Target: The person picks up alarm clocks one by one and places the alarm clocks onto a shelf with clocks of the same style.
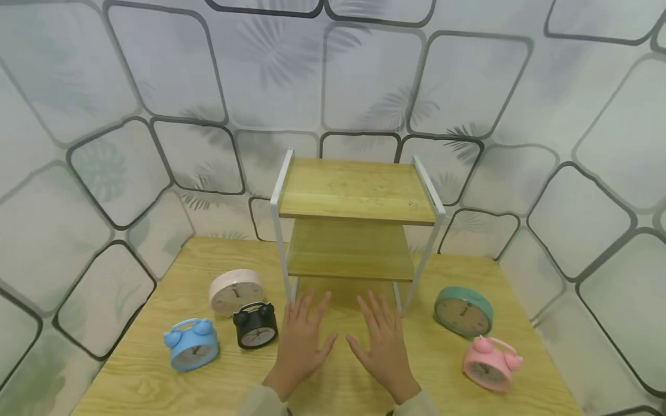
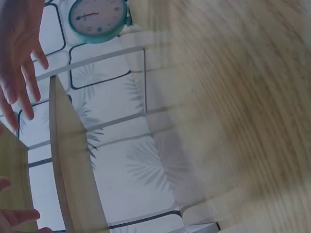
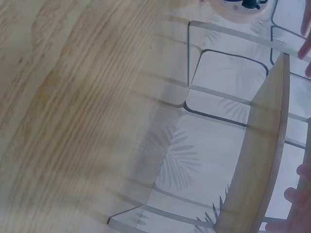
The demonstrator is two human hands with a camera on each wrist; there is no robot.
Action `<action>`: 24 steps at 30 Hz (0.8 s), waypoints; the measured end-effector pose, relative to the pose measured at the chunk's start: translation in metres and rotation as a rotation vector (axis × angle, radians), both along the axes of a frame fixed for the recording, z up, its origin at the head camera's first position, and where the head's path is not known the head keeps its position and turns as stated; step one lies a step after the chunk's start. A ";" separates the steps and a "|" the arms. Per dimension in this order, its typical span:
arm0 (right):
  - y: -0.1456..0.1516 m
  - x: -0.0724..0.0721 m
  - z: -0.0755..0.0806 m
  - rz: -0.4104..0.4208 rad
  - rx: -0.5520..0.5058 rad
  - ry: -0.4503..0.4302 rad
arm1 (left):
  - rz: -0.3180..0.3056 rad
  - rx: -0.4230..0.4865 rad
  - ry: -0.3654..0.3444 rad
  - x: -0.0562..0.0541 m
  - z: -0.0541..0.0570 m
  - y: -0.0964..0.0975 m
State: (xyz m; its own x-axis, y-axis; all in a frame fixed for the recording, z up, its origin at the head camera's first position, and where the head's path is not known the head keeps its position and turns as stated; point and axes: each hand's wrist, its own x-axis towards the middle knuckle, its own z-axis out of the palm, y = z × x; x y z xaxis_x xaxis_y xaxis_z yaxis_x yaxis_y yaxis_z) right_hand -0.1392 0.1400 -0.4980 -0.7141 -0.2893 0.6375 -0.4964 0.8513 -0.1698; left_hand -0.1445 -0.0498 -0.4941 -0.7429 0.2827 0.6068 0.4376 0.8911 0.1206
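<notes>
Both hands are spread in front of a small two-tier wooden shelf with white metal side frames. My left hand has straight fingers near the shelf's left front leg and holds nothing. Mirroring it, my right hand is spread by the right front leg, also holding nothing. Whether either palm touches the table cannot be told. Left of the hands are a black twin-bell alarm clock, a cream round clock and a blue alarm clock. To the right are a green round clock and a pink alarm clock.
The wooden table reaches back to walls covered with a leaf and rounded-square pattern. Those walls enclose the left, back and right sides. The black clock is close beside the left hand.
</notes>
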 end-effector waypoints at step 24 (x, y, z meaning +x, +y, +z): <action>0.053 0.005 0.025 0.170 -0.044 -0.008 | -0.081 0.487 0.090 -0.053 0.066 -0.045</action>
State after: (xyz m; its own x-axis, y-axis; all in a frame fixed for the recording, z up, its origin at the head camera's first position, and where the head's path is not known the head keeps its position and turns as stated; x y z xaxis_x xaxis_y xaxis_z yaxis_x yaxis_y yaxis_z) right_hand -0.1345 0.1927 -0.4731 -0.6625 -0.3784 0.6465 -0.6312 0.7467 -0.2098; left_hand -0.1976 -0.0950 -0.4278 -0.6692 0.0049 0.7431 0.5306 0.7033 0.4732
